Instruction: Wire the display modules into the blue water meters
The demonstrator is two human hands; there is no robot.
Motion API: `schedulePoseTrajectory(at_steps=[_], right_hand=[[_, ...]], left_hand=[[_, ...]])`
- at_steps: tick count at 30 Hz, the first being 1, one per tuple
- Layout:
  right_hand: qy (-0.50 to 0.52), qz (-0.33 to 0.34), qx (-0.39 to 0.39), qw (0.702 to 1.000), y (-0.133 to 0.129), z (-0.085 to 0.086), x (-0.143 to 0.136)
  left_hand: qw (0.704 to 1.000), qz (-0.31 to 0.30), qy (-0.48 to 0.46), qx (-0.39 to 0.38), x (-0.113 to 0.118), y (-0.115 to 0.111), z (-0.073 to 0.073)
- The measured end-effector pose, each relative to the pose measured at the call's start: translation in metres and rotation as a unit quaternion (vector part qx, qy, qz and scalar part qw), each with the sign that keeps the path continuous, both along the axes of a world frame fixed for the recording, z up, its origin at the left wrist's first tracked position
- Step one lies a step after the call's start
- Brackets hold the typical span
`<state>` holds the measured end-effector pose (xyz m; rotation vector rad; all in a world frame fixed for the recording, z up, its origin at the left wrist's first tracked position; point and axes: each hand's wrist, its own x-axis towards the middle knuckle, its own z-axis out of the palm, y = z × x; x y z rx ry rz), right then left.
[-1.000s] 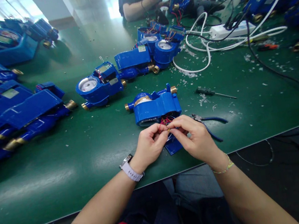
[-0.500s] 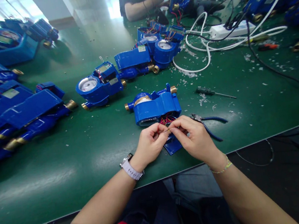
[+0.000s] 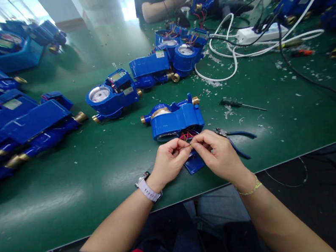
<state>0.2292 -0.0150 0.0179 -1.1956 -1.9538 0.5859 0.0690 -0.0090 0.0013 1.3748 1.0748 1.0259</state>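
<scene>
A blue meter with brass ends lies on its side on the green table, thin red and yellow wires coming out of its near side. My left hand pinches thin wires just in front of it. Fingertips of my right hand are closed on the same wires, almost touching the left fingertips. Partly hidden under both hands is a dark blue cover. Blue-handled pliers lie right beside my right hand, and a screwdriver is farther back.
More blue meters stand behind, with a large pile at the left. A blue tray sits at the back left. White cable and a power strip lie at the back right, near other people's arms.
Both hands keep their pinch on the wires, with barely any shift. Across the table, another person's hand has moved slightly.
</scene>
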Motion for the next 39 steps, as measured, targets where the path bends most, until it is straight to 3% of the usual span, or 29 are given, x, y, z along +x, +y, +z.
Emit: schedulePoseTrajectory(at_steps=[18, 39], right_hand=[[0.015, -0.015, -0.011, 1.0, 0.003, -0.0011, 0.0005], [0.042, 0.035, -0.016, 0.998, 0.0024, -0.0001, 0.0017]], left_hand=[[0.998, 0.002, -0.034, -0.045, -0.0019, 0.0025, 0.0025], [0.986, -0.003, -0.122, -0.111, -0.0043, 0.0043, -0.003]])
